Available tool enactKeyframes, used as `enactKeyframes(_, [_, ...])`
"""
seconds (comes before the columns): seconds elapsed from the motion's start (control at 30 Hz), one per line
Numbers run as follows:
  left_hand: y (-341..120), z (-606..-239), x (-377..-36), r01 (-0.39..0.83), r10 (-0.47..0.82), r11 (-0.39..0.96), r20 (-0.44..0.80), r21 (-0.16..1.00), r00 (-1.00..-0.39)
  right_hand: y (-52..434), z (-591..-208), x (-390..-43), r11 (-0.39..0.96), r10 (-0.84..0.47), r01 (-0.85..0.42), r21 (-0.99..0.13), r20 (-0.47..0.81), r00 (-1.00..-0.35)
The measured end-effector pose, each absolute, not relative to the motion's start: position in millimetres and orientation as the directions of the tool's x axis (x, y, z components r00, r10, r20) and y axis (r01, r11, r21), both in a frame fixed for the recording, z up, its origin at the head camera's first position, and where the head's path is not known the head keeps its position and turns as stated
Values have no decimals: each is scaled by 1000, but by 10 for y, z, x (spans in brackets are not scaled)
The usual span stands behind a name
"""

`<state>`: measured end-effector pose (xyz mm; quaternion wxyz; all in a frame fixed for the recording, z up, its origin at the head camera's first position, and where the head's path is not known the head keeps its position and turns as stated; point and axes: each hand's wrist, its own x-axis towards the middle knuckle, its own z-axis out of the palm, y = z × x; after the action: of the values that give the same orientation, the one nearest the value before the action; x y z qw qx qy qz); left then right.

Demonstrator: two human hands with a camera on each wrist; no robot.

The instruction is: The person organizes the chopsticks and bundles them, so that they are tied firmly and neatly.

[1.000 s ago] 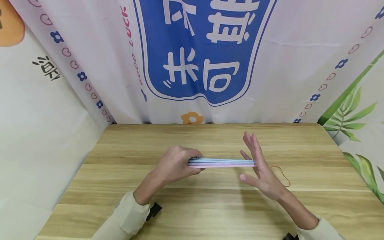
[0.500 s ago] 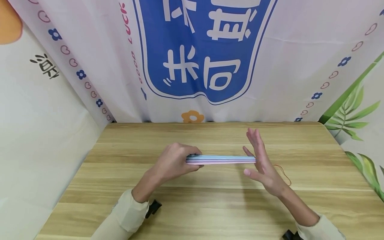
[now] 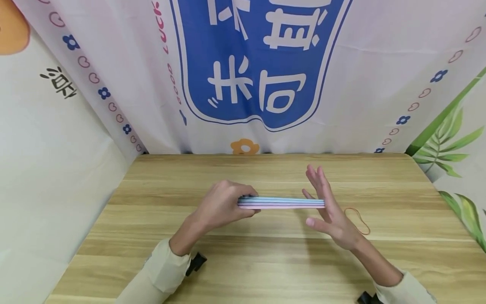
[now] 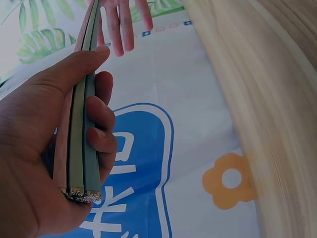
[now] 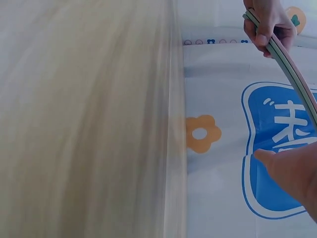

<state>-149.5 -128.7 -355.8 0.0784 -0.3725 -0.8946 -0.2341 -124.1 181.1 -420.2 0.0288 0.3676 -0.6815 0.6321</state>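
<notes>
In the head view a stack of thin pastel booklets (image 3: pixel 282 203), blue, lilac and pink, is held edge-on above the table. My left hand (image 3: pixel 222 204) grips its left end, thumb on the near side and fingers on the far side. The left wrist view shows that end of the stack (image 4: pixel 77 144), with a silvery, rough-looking end face below the left hand (image 4: pixel 39 119). My right hand (image 3: pixel 332 215) has its fingers straight and thumb spread, palm right at the stack's other end. Only its thumb side shows large in the right wrist view.
A thin orange rubber band (image 3: pixel 358 221) lies on the wooden table (image 3: pixel 243 261) just right of my right hand. A printed white cloth (image 3: pixel 360 93) hangs behind the table's back edge. Black wrist straps (image 3: pixel 196 264) show at the sleeves.
The stack stays in my left hand at nearly the same place. My right hand leans slightly right, then back left, at the stack's end.
</notes>
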Motion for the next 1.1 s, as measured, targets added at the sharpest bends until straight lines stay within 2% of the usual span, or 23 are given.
enactKeyframes(0.2, [-1302, -3539, -1514, 698, 633, 614, 298, 369, -715, 1989, -4149, -1215, 47, -491, -528, -848, 441, -751])
enactKeyframes(0.47, [-1341, -3530, -1535, 691, 620, 640, 304, 337, -723, 2516, -4108, -1217, 353, -453, -490, -797, 313, -835])
enactKeyframes(0.77, [-1350, -3538, -1526, 703, 639, 635, 294, 319, -711, 2978, -4255, -1290, 588, -414, -452, -670, 231, -880])
enactKeyframes(0.97, [-1345, -3543, -1513, 692, 637, 644, 272, 325, -721, 3091, -4358, -1371, 706, -419, -470, -529, 222, -880])
enactKeyframes(1.1, [-1342, -3542, -1508, 692, 638, 642, 270, 330, -721, 3129, -4390, -1422, 772, -397, -439, -459, 190, -898])
